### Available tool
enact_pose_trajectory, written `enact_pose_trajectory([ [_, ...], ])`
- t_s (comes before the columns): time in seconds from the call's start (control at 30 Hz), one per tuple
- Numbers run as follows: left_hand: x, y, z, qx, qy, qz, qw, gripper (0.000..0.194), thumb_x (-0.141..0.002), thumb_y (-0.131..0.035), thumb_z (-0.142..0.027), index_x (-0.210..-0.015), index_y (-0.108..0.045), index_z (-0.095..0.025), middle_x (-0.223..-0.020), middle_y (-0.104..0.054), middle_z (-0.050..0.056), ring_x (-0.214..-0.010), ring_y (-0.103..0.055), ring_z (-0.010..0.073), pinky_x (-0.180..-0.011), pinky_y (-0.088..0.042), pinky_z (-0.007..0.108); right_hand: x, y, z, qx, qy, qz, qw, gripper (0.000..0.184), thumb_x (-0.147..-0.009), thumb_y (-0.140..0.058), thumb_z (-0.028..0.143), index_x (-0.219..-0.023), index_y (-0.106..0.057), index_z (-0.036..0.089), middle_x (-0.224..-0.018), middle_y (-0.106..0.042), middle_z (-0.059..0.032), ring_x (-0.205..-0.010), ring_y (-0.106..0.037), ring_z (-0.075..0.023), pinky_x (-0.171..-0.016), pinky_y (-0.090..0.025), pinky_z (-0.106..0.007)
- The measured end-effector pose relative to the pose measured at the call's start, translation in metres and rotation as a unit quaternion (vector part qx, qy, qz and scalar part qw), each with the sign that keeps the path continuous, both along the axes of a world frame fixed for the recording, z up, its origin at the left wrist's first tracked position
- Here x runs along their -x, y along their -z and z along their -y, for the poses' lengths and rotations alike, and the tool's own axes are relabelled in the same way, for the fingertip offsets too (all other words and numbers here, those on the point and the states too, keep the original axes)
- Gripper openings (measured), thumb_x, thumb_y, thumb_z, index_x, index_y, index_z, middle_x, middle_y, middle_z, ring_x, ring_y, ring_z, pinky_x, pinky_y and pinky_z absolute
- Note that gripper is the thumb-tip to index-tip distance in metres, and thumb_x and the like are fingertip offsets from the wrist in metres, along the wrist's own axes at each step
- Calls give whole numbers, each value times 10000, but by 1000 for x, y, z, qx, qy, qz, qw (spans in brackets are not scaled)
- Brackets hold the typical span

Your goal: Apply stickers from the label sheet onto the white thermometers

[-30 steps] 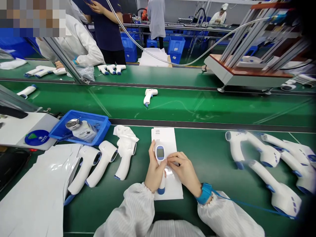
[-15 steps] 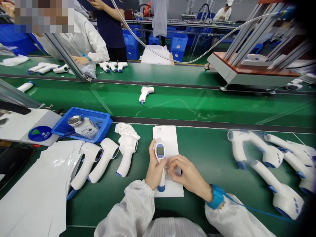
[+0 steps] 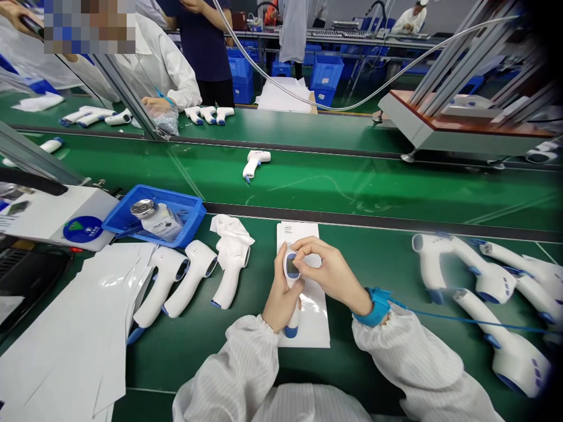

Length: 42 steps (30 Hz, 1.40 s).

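White-sleeved, clamping with the left hand a white plastic pistol-shaped device over glossy white sheets on the green tabletop; having raised the right hand to the grey screen, now apparently working there, with any pinch impossible to tell.

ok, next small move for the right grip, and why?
Probably lift the right grip clear of the small grey screen: it overlaps the screen in this view, while the left grip holds the elongated white plastic device with blue trim. Can't tell if anything is pinched.
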<state>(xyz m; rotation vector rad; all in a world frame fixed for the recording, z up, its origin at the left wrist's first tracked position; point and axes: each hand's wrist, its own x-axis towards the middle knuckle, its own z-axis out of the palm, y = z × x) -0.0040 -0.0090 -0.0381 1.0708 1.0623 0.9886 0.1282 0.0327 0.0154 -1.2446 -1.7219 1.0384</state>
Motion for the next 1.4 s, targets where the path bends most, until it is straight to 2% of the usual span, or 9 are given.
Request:
enact_pose_trajectory([
  [0.07,0,-1,0,20,7,23,1000,750,-887,-507,-237,-1492,-111,-435,-1585,-184,83,-479,-462,15,-453,-482,251,2,1,-2,4,8,-13,1000,119,-790,-609,120,-732,-614,224,-1014,-667,-25,-980,-626,-185,-898,-456,-344],
  [0.23,1,-1,-1,18,2,6,1000,783,-855,-517,-204,-1508,-120,-374,-1576,-212,81,-663,-594,94,-583,-535,276,7,3,-3,11,38,-37,999,97,-780,-618,140,-723,-623,219,-937,-671,-25,-939,-628,-188,-877,-466,-343],
  [0.4,2,-4,0,33,15,60,998,744,-863,-458,-165,-1491,-134,-399,-1579,-193,87,-491,-483,23,-509,-495,269,9,6,-4,9,49,-43,998,83,-784,-616,159,-728,-620,219,-916,-668,-22,-929,-630,-186,-861,-476,-338],
  [0.6,3,-8,2,34,15,70,997,718,-879,-464,-189,-1485,-143,-403,-1592,-157,66,-505,-490,29,-520,-492,274,9,7,-5,4,53,-36,998,67,-787,-615,189,-726,-620,218,-898,-674,-29,-901,-636,-195,-836,-492,-357],
  [0.77,3,-11,0,44,16,88,995,779,-856,-521,-260,-1501,-96,-362,-1538,-280,120,-466,-472,29,-490,-472,281,10,6,-6,7,51,-34,998,75,-784,-613,174,-723,-621,217,-895,-673,-25,-895,-634,-189,-835,-488,-345],
  [0.9,4,-13,0,54,15,100,993,784,-860,-511,-329,-1511,-73,-329,-1404,-450,127,-447,-466,42,-481,-447,277,10,7,-6,9,50,-32,998,81,-786,-615,163,-725,-623,215,-895,-669,-19,-892,-631,-183,-846,-479,-343],
  [1.03,5,-13,1,68,22,101,992,779,-885,-476,-367,-1522,-34,-291,-1033,-609,66,-437,-467,78,-490,-430,281,10,7,-6,3,47,-34,998,78,-784,-614,169,-721,-619,214,-880,-666,-19,-878,-631,-182,-840,-482,-343],
  [1.13,5,-14,0,78,23,97,992,784,-893,-458,-405,-1524,-11,-276,-792,-569,3,-431,-452,103,-484,-419,284,10,7,-6,-1,45,-34,998,75,-786,-608,178,-722,-617,216,-874,-667,-23,-877,-631,-185,-838,-487,-349],
  [1.4,4,-16,1,104,10,92,990,720,-924,-406,-344,-1525,-15,-278,-645,-483,-42,-411,-418,107,-463,-388,264,10,8,-7,-5,49,-35,998,71,-786,-600,192,-722,-616,219,-868,-671,-24,-867,-631,-185,-822,-495,-352],
])
